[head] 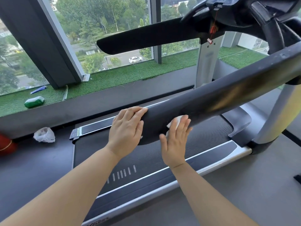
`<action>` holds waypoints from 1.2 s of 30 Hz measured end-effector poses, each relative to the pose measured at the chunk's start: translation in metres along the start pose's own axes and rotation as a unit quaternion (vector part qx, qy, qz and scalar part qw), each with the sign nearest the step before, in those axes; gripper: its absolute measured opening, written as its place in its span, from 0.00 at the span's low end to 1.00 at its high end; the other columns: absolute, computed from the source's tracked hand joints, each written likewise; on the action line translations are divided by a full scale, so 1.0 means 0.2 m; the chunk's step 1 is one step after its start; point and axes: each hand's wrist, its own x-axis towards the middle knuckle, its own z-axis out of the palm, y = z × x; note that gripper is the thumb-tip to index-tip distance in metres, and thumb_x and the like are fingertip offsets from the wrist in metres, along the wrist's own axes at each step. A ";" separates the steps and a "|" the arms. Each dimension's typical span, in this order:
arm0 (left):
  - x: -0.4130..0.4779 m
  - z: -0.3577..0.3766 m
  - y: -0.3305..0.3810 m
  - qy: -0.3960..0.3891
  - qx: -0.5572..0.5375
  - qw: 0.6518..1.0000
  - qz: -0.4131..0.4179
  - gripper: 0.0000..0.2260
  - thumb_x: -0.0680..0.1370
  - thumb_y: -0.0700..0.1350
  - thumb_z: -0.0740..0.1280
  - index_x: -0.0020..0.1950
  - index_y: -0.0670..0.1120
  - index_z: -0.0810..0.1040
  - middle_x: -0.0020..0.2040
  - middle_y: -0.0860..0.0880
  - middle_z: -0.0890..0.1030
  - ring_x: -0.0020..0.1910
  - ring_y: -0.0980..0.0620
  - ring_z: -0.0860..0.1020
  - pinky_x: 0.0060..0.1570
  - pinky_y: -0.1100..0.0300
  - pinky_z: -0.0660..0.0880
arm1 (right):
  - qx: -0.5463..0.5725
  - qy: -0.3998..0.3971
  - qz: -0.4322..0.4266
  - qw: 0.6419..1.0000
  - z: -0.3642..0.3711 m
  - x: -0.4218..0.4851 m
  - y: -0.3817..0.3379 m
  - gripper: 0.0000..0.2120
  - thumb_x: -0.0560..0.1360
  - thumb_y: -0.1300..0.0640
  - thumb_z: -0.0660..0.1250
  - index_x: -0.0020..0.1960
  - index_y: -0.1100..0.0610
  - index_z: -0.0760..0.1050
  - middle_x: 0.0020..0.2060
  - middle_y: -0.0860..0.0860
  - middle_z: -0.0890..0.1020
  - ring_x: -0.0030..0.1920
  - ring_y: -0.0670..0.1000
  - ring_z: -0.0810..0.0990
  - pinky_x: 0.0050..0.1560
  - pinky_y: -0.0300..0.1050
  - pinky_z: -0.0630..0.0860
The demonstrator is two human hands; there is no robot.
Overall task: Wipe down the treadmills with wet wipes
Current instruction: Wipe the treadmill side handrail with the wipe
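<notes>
Two bare hands work at the tip of the near handrail (219,101), a dark padded bar of the treadmill running up to the right. Far left of the handrail, low on the dark floor, sits a red object (6,146), only partly in view, then a crumpled white plastic bag (44,135). Beyond and left of the handrail, a ledge of green artificial turf (130,74) runs under tall windows (101,30); on it lie a blue wrapper (38,89) and a green wipes pack (34,101). Left hand (127,129) rests over the handrail's very tip, fingers laid nearly straight across the top, not clenched. Just right of it, right hand (176,139) lies flat on the handrail's near face, fingers straight and spread, pressing a white wet wipe (175,122) against the padding; the wipe's edge shows past the fingers. Below the handrail lies the black belt (162,154) between silver side rails. Above it, the far handrail (146,38) juts left, with a red safety clip (213,29) hanging. Right of the handrail, grey floor (244,185).
</notes>
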 end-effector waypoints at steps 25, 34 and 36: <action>0.00 -0.02 0.00 0.002 -0.019 1.000 0.005 0.20 0.78 0.48 0.54 0.64 0.44 0.77 0.59 0.49 0.78 0.57 0.53 0.68 0.61 0.63 0.60 | -0.079 -0.003 -0.047 0.996 -0.03 0.01 0.02 0.30 0.82 0.41 0.41 0.77 0.54 0.40 0.76 0.56 0.37 0.76 0.55 0.36 0.73 0.60 0.39; 0.00 -0.03 -0.01 -0.006 -0.022 1.000 0.004 0.19 0.78 0.47 0.55 0.65 0.43 0.76 0.59 0.49 0.78 0.57 0.53 0.68 0.62 0.65 0.59 | -0.044 -0.028 -0.107 0.993 0.02 -0.08 -0.10 0.33 0.81 0.39 0.42 0.77 0.56 0.36 0.76 0.54 0.35 0.76 0.59 0.37 0.75 0.57 0.38; 0.00 -0.03 0.00 -0.012 -0.023 1.000 0.004 0.20 0.78 0.47 0.55 0.65 0.43 0.76 0.59 0.49 0.78 0.57 0.53 0.68 0.62 0.66 0.58 | -0.088 -0.018 -0.152 0.984 -0.01 -0.05 -0.01 0.30 0.82 0.41 0.41 0.78 0.53 0.38 0.77 0.53 0.38 0.77 0.56 0.39 0.75 0.57 0.39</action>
